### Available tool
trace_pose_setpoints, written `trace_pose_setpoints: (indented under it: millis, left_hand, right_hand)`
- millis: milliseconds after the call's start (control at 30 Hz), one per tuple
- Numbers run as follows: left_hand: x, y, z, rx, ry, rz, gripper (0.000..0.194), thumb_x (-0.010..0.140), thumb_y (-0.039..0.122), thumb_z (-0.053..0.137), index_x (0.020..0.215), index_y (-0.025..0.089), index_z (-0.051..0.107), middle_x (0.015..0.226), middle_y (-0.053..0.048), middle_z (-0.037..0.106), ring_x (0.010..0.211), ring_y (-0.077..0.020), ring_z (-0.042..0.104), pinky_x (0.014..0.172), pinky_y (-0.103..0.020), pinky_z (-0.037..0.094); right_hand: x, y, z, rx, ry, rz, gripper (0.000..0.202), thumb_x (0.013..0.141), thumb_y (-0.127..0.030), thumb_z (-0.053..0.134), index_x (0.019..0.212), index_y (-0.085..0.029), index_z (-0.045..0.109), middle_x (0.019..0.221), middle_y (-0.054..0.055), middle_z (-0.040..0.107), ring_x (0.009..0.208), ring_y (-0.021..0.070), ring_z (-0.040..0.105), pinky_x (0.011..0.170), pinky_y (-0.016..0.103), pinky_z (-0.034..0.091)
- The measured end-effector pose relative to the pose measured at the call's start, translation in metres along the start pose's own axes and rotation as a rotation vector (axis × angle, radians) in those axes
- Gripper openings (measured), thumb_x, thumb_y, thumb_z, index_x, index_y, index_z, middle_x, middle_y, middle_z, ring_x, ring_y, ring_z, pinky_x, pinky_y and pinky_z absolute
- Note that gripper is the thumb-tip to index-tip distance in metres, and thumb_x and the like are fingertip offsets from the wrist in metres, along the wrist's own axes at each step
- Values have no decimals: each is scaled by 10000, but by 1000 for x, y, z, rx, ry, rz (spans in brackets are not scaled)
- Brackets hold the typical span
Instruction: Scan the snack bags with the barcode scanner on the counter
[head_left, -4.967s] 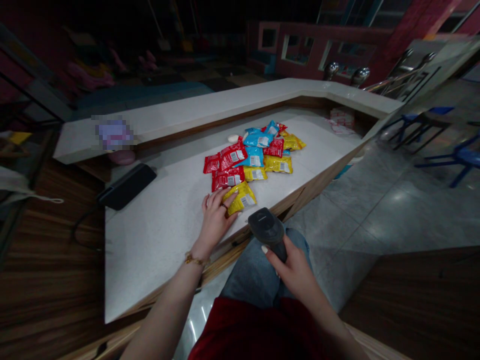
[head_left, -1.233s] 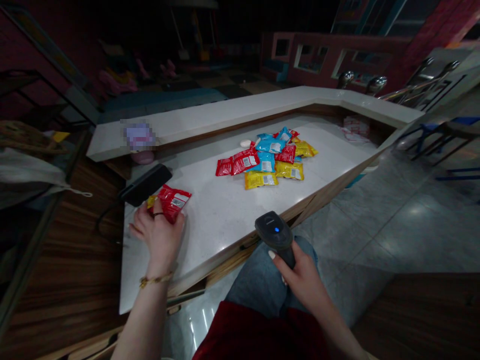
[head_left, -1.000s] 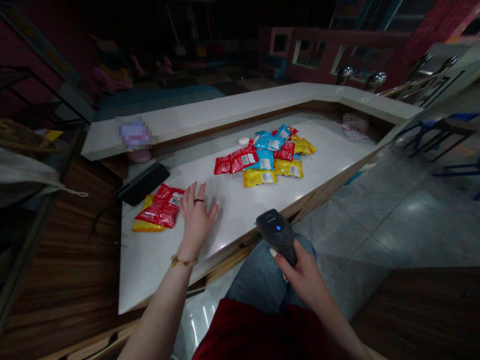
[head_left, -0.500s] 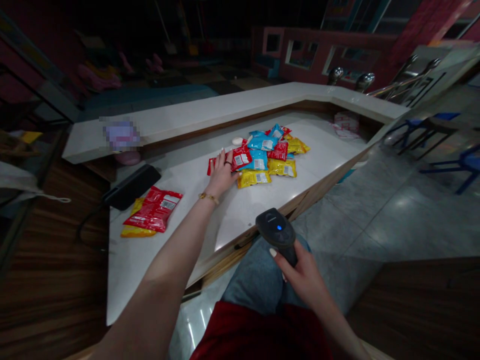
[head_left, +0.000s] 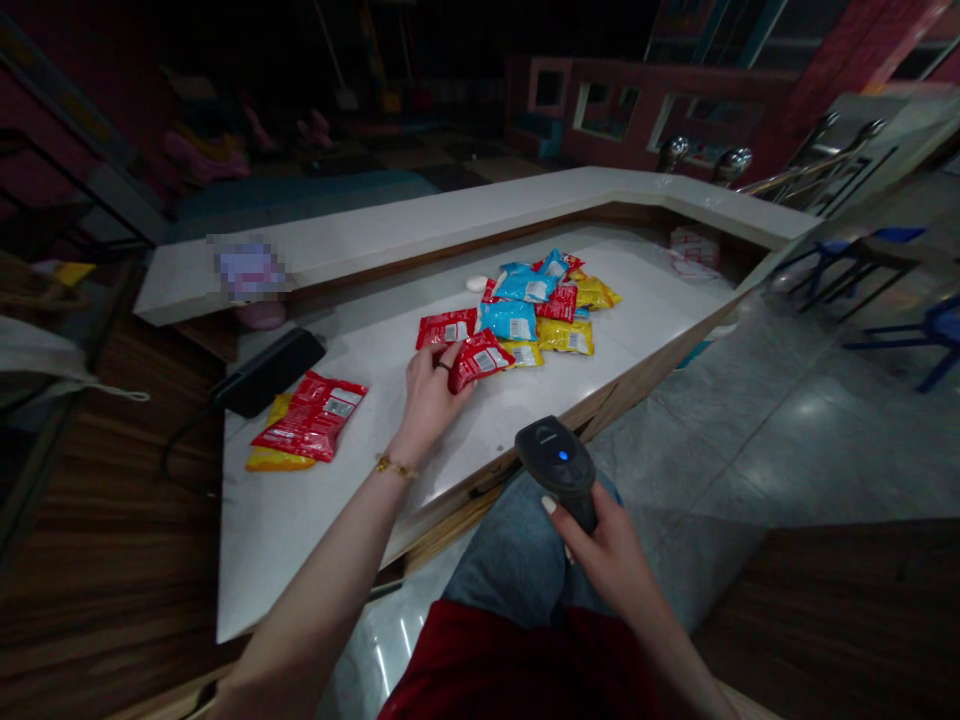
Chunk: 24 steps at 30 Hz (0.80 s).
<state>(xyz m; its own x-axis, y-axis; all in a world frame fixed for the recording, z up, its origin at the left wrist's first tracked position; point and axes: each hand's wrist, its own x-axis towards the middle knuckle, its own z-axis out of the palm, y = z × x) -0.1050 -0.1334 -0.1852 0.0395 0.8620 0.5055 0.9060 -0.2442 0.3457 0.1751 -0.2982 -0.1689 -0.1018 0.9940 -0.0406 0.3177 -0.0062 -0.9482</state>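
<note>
My left hand point(head_left: 435, 395) grips the left end of a red snack packet point(head_left: 482, 360), its barcode side facing up, at the near edge of the pile. Beneath and behind it lie a second red packet point(head_left: 442, 327), a blue packet point(head_left: 508, 321) and several yellow packets point(head_left: 566, 337). In my right hand point(head_left: 604, 545) is a black barcode scanner point(head_left: 556, 460) with a lit blue light, held over my lap beside the counter edge. Farther left, another red packet point(head_left: 315, 415) rests on top of a yellow one point(head_left: 281, 460).
A black device with a cable point(head_left: 274, 370) lies on the white counter point(head_left: 360, 350) at the left. Behind runs a raised white ledge point(head_left: 450, 215). A small white oval object point(head_left: 475, 284) sits behind the packets. Blue stools point(head_left: 937, 330) stand on the floor to the right.
My left hand has taken hold of a red packet from the pile and drawn it toward me, uncovering more of the blue one. The scanner in my right hand has hardly moved.
</note>
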Motion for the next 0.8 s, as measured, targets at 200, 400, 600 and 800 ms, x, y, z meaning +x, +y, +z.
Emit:
trace_pose_setpoints:
  millis: [200, 400, 600, 800]
  left_hand:
    - [-60, 20, -13, 34, -117, 43, 642, 971, 366, 757, 1572, 212, 593, 1473, -177, 592, 1384, -353, 564, 1256, -559, 408]
    - [-77, 24, -9, 82, -311, 48, 666, 1104, 463, 556, 1723, 271, 403, 1785, -185, 346, 1642, -406, 349, 1329, -680, 270]
    - [-75, 27, -10, 109, -336, 55, 568, 1129, 408, 493, 1685, 296, 483, 1792, -151, 360, 1633, -392, 373, 1333, -656, 285]
    - [-77, 23, -7, 51, -213, 59, 601, 1077, 381, 609, 1659, 255, 526, 1678, -183, 501, 1492, -376, 491, 1234, -589, 437]
  right_hand:
    - [1, -1, 4, -5, -22, 4, 369, 973, -470, 671, 1215, -194, 715, 637, -28, 623, 541, 236, 640, 534, 297, 509]
    - [1, 0, 9, -3, -51, -2, 342, 994, -437, 648, 1230, -198, 716, 663, -25, 644, 515, 213, 632, 499, 275, 493]
    - [2, -3, 9, -17, -58, -7, 372, 985, -440, 632, 1247, -187, 708, 642, -37, 608, 496, 202, 601, 486, 266, 472]
    - [-1, -4, 12, -8, -51, 12, 389, 966, -462, 643, 1218, -172, 700, 604, -43, 589, 493, 211, 590, 474, 273, 450]
